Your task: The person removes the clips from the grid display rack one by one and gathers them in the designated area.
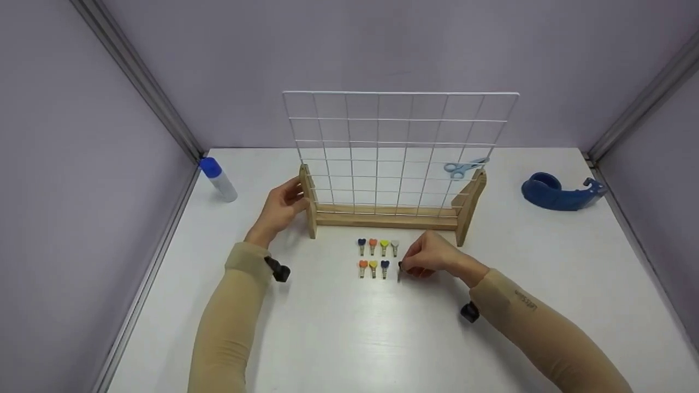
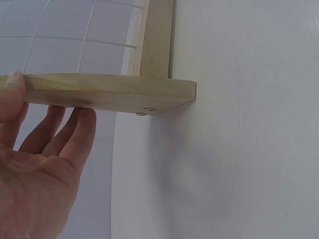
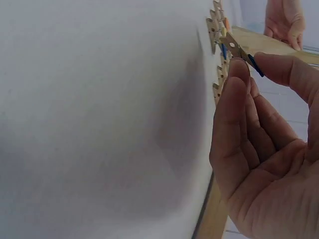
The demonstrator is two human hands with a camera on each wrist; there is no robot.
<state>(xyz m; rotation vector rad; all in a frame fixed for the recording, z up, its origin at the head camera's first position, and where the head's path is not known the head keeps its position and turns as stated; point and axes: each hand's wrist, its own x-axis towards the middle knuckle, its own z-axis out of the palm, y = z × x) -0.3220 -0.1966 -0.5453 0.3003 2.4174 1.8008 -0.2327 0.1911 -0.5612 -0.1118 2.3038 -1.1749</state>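
My right hand point(image 1: 431, 257) mostly hides the small wooden clip point(image 3: 234, 49) it pinches, blue top showing; left hand point(image 1: 281, 207) fingers curl round the wooden stand point(image 1: 309, 202) post

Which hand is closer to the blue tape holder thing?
The right hand. It pinches a small clip in front of the wooden stand, on the side where the blue tape dispenser sits. The left hand holds the stand's far end, much farther away.
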